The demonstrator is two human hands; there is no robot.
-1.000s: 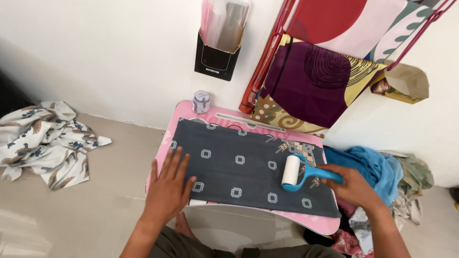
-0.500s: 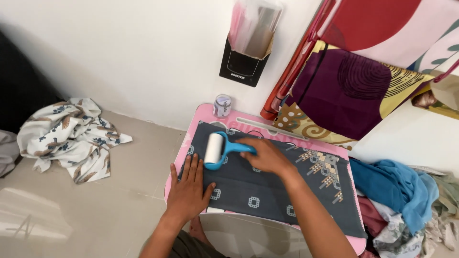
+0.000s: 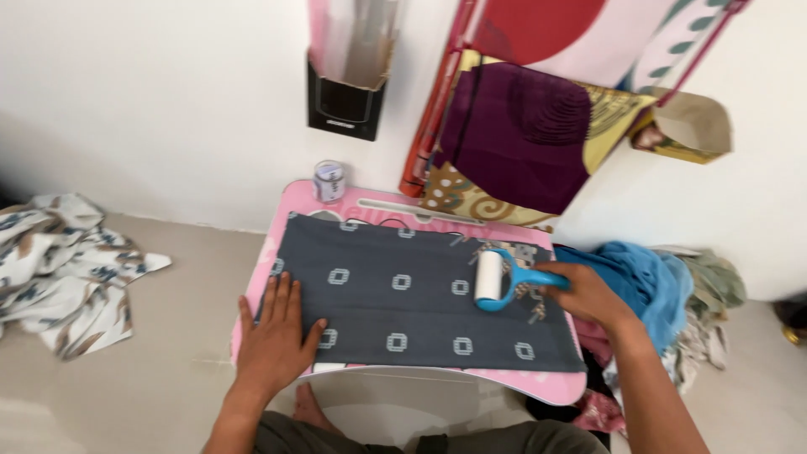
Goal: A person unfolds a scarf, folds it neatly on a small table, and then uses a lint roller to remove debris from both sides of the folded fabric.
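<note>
Grey woven cloth (image 3: pixel 412 294) with small white square motifs lies flat across our pink lap table (image 3: pixel 286 210). Our left hand (image 3: pixel 273 340) presses its near left corner, fingers spread and palm down, pinning it. Toward the right end, our right hand (image 3: pixel 588 294) is clamped round the blue handle of a lint roller (image 3: pixel 496 282), its white sticky drum resting on the cloth. We judge a rolling pass is under way; it calls for firm, even pressure against the pinned fabric.
</note>
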